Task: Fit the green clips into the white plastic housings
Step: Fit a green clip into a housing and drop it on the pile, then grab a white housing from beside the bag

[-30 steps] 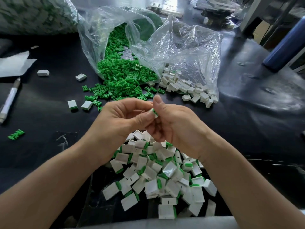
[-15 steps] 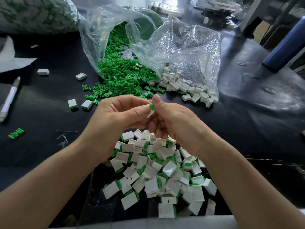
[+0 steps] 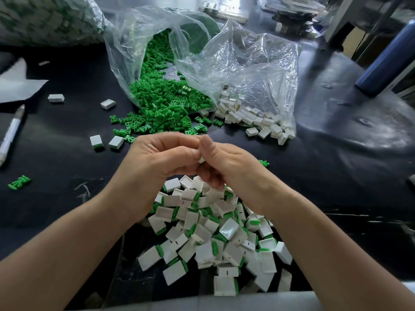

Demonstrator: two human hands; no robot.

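My left hand (image 3: 157, 160) and my right hand (image 3: 226, 164) meet above the black table, thumbs pressed together on one small white housing (image 3: 201, 159); only a sliver of it shows between the fingers, and its green clip is hidden. Below the hands lies a heap of white housings with green clips fitted (image 3: 215, 236). Loose green clips (image 3: 164, 108) spill from a clear plastic bag (image 3: 247, 63). Empty white housings (image 3: 253, 122) lie at the bag's right mouth.
A pen (image 3: 10, 135) and white paper (image 3: 18, 84) lie at the left. Stray housings (image 3: 107, 103) and a green clip (image 3: 19, 182) dot the black table (image 3: 56, 176). A blue cylinder (image 3: 388, 61) stands at the far right. A second full bag (image 3: 45, 19) sits top left.
The hands stayed together over the heap. The green tip seen between the thumbs earlier is now covered, with the thumbs closed tighter on the housing.
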